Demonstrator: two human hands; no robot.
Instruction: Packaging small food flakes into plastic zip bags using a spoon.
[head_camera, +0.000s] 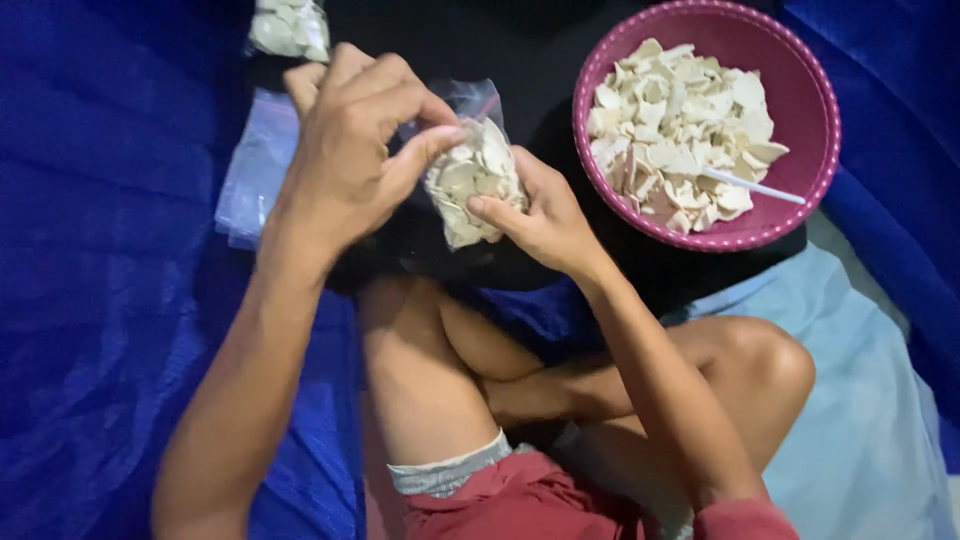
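Both hands hold a small clear bag of pale chips above the person's lap.

The left hand (350, 150) pinches the top edge of the bag (475, 185) between thumb and fingers, closed on the film; the right hand (540, 215) cups its side and bottom, fingers curled around it. The bag looks light, soft and slippery, and its chips brittle, so it is best held by the top seam and supported below, not squeezed. A pink bowl (815, 90) of chips sits near, to the right.

Small clear plastic bag (472, 185), packed with pale chips, upright, pinched between both hands.
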